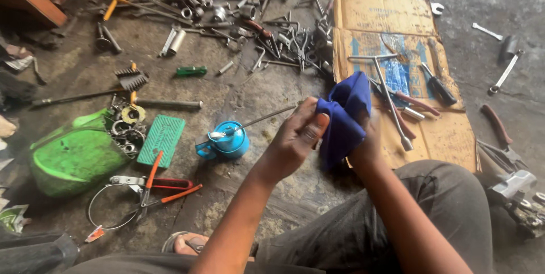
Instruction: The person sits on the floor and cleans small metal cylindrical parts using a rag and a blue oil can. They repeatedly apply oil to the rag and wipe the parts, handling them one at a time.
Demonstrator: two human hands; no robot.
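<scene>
Left hand (295, 137) pinching a blue cloth (345, 116), right hand (368, 148) wrapped in it, grip hidden, blue oil can (227, 140) just beside, T-handle wrench (389, 95) on cardboard (392, 18)

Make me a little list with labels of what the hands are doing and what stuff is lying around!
Place: dirty concrete floor strewn with tools
Left hand: gripping the blue cloth
Right hand: mostly hidden under the cloth, holding it
Near left hand: blue oil can with a long thin spout
Beyond the cloth: flattened cardboard with a T-handle wrench and screwdrivers
Far left: green container, green ridged plate, orange-handled pliers
Top: pile of sockets and wrenches
</scene>
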